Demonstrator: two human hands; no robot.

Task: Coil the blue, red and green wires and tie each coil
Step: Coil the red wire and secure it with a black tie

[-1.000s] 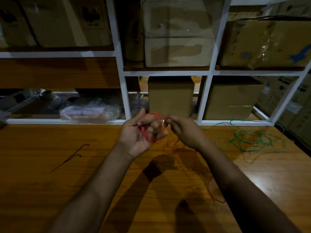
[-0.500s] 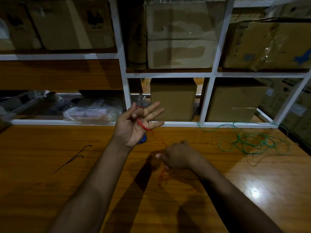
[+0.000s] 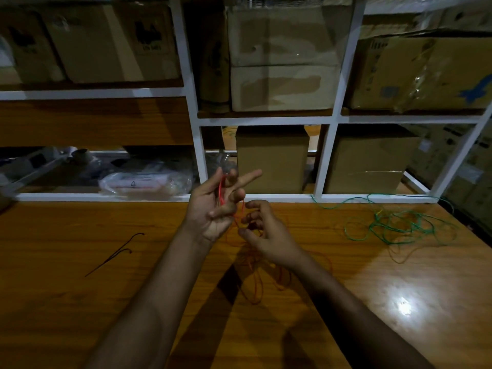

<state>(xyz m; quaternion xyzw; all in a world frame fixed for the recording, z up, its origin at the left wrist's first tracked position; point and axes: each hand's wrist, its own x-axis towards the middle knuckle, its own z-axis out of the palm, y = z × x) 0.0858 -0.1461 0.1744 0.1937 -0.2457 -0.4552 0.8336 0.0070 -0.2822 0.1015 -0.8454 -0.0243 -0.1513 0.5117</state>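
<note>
Landmark: the white metal shelf frame (image 3: 198,145) at the back edge of the brown wooden table (image 3: 80,302).
Left hand: the left hand (image 3: 213,206) is raised just in front of the frame's lower rail, palm up, with loops of the thin red wire (image 3: 221,191) wound round its fingers; thumb and bent fingers grip the loops, one finger points out straight.
Right hand: the right hand (image 3: 266,233) is just beside the left, fingers curled, pinching the red strand that runs down from the coil.
Red wire slack: loose tangle on the table below the hands.
Green wire: the thin green wire (image 3: 394,225) lies uncoiled on the table, right of the hands, near the frame's right foot.
Black ties: two thin black twist ties (image 3: 117,253) lie left of the hands.
Frame compartments: brown cardboard boxes (image 3: 282,57), closed, contents hidden; lower left bay holds a clear plastic bag (image 3: 143,181) with something pale inside.
</note>
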